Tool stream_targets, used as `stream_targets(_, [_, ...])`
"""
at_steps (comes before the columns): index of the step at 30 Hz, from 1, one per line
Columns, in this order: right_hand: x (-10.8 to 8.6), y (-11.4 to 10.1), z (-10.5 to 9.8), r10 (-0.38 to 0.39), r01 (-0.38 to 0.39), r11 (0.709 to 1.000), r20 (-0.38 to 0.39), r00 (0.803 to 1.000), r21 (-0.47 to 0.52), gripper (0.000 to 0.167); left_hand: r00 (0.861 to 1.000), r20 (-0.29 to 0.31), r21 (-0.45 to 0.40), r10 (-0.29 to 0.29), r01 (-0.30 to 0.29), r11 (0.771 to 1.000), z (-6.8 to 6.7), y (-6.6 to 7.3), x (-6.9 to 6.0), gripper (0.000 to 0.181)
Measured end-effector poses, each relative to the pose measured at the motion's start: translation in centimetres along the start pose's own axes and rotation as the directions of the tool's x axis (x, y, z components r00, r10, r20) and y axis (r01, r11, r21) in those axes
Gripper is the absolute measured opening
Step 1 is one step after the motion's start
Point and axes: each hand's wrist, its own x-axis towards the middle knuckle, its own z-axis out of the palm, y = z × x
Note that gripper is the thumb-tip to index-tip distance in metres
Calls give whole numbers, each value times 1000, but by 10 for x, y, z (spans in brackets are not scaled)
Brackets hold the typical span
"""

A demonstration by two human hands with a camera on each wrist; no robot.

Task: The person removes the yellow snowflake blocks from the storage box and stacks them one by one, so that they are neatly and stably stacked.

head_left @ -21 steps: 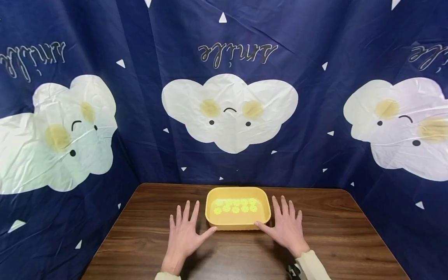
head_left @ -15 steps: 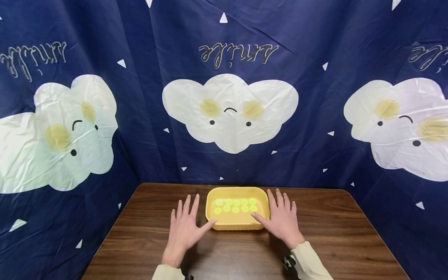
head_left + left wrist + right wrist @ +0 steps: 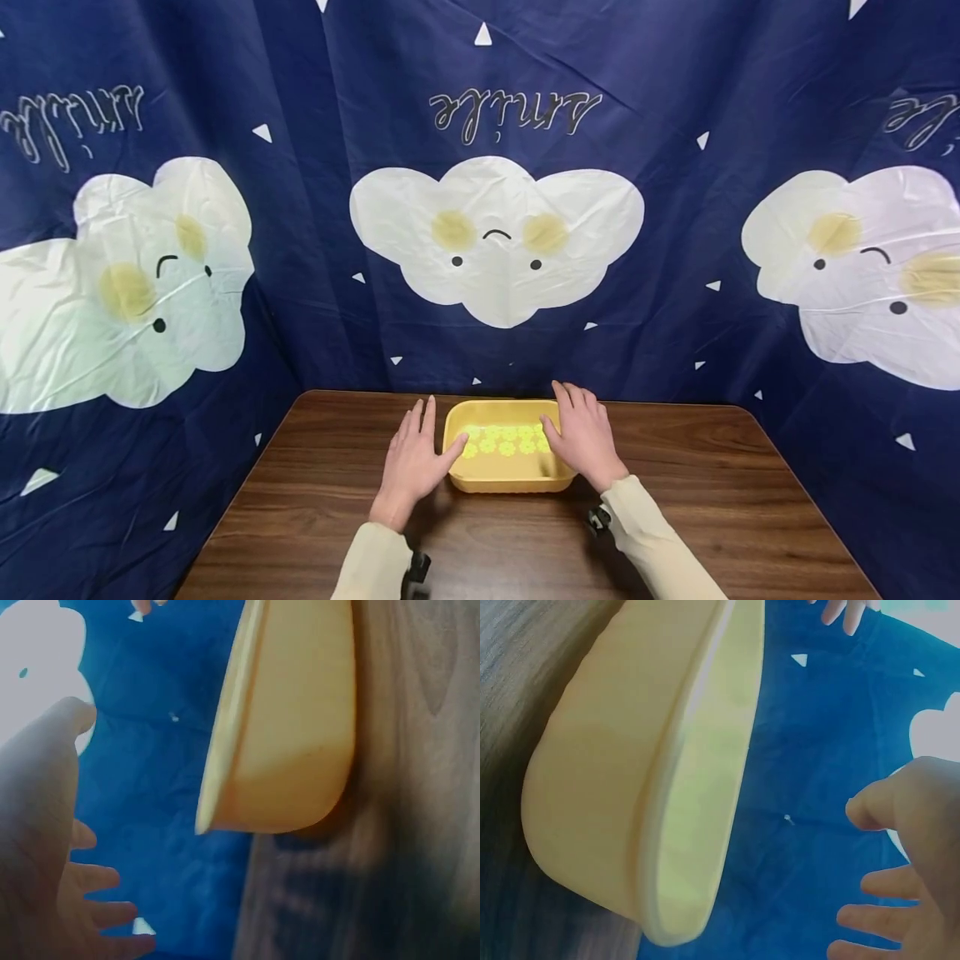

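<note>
A yellow rectangular basin (image 3: 510, 485) with rounded corners stands on the wooden table; bright yellow flower shapes show on its inside floor. My left hand (image 3: 416, 465) hovers by its left end, fingers extended and thumb spread toward the rim. In the left wrist view the basin's outer wall (image 3: 300, 735) is apart from that hand (image 3: 60, 847). My right hand (image 3: 585, 433) is above the basin's right end, hiding part of the rim, with fingers slightly bent. The right wrist view shows a gap between this hand (image 3: 915, 862) and the basin (image 3: 600, 780). Neither hand holds anything.
The brown table (image 3: 315, 500) ends at a dark blue curtain (image 3: 315, 250) printed with white clouds, which also hangs along both sides. Cream sleeves (image 3: 660, 542) cover the forearms, and a small black device (image 3: 598, 518) sits at the right wrist.
Both hands have moved inward and forward, the right one from beside the basin to above its right end. The left hand has come closer to the left end. The basin stays in place.
</note>
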Motion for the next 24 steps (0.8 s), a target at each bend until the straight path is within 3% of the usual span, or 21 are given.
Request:
stream_targets(6, [3, 2, 15, 29, -29, 999, 13, 999, 13, 59, 998, 39, -103, -39, 43, 994, 27, -3, 10, 93])
stream_targets(13, [5, 0, 33, 46, -50, 997, 84, 995, 50, 56, 990, 56, -272, -126, 136, 953, 53, -6, 10, 82])
stream_targets(16, [9, -2, 39, 37, -48, 995, 127, 991, 85, 50, 989, 27, -323, -144, 145, 935, 61, -7, 10, 72])
stream_targets(21, [14, -3, 50, 21, -43, 992, 179, 984, 122, 10, 987, -57, -394, -147, 113, 912, 69, -7, 11, 57])
stream_targets(24, [16, -3, 55, 37, -61, 993, 223, 974, 102, 14, 984, -75, -404, -162, 119, 907, 73, -6, 10, 55])
